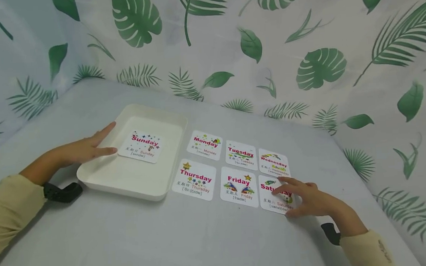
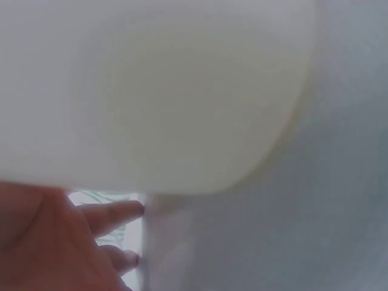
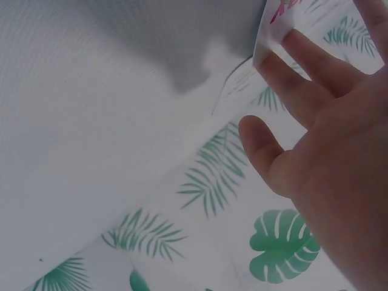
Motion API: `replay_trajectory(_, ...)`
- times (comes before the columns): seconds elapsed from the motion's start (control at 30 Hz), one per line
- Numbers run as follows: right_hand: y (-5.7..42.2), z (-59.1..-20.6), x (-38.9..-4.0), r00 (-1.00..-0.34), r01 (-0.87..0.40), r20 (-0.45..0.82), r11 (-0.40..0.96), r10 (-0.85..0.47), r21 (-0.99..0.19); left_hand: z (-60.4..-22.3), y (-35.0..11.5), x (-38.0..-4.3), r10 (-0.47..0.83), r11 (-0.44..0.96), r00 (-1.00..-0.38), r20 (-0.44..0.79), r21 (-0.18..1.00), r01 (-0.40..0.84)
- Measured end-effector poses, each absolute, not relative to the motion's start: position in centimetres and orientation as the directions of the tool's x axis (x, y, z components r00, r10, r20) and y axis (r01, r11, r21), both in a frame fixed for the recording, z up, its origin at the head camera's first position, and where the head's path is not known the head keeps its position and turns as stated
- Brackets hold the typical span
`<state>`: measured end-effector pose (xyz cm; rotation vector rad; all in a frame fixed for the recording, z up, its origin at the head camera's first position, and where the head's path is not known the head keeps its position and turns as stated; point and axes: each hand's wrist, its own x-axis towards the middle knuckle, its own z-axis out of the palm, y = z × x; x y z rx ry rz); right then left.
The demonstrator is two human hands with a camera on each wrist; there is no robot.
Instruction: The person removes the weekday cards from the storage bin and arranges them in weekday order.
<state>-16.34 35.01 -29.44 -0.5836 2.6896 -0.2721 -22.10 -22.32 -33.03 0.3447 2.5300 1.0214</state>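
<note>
My left hand [image 1: 82,151] rests against the left side of a white tray [image 1: 92,175], its fingers extended along the rim. Inside the tray lies a "Sunday" card [image 1: 141,146]. In the left wrist view the tray [image 2: 182,109] fills the upper part, with the left hand [image 2: 48,242] below. Over on the right, my right hand [image 1: 310,198] is spread at the "Saturday" card [image 1: 268,200], fingertips on its face and thumb near its lower right corner. In the right wrist view the right hand [image 3: 333,133] has its fingers extended, two tips at a card [image 3: 276,30].
Right of the tray, cards lie flat in two rows: "Monday" [image 1: 204,145], "Tuesday" [image 1: 241,155] and "Wednesday" [image 1: 273,162] behind, "Thursday" [image 1: 194,180] and "Friday" [image 1: 238,187] in front beside "Saturday". A leaf-patterned backdrop [image 1: 208,41] borders the pale table [image 1: 204,242].
</note>
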Motion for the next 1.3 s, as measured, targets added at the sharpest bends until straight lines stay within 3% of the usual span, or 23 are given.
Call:
replay_trajectory(0.2, 34.5, -29.3, -17.0, -0.843, -0.333, -0.335, 0.897, -0.421, -0.29, -32.7, -22.9, -22.1, 0.361, 0.703, -0.896, -0.259, 0.707, 0.079)
replay_trajectory(0.3, 34.3, -29.3, -17.1, -0.856, -0.341, -0.317, 0.907, -0.408, -0.249, -32.5, -22.8, -22.2, 0.356, 0.709, -0.897, -0.261, 0.701, 0.077)
replay_trajectory(0.5, 32.4, -27.4, -17.8, -0.873, -0.426, -0.155, 0.879, -0.462, -0.217, -32.3, -22.5, -22.3, 0.359, 0.707, -0.893, -0.271, 0.704, 0.07)
replay_trajectory(0.6, 28.3, -26.1, -19.8, -0.841, -0.499, -0.112, 0.839, -0.529, -0.216, -32.3, -22.5, -22.3, 0.353, 0.709, -0.895, -0.272, 0.703, 0.066)
replay_trajectory(0.77, 17.3, -25.3, -23.9, -0.759, -0.598, -0.161, 0.773, -0.631, -0.212, -32.4, -22.5, -22.0, 0.347, 0.707, -0.899, -0.268, 0.704, 0.063)
replay_trajectory(1.0, 4.0, -28.0, -27.8, -0.705, -0.608, -0.303, 0.766, -0.641, -0.208, -32.8, -22.0, -21.8, 0.342, 0.703, -0.91, -0.236, 0.707, 0.081)
replay_trajectory(1.13, 1.0, -30.3, -28.6, -0.689, -0.558, -0.451, 0.813, -0.567, -0.168, -33.4, -21.9, -21.5, 0.349, 0.707, -0.903, -0.251, 0.703, 0.078)
replay_trajectory(1.3, 0.0, -30.8, -29.5, -0.704, -0.573, -0.429, 0.809, -0.567, -0.129, -33.0, -22.4, -21.7, 0.345, 0.717, -0.912, -0.222, 0.69, 0.103)
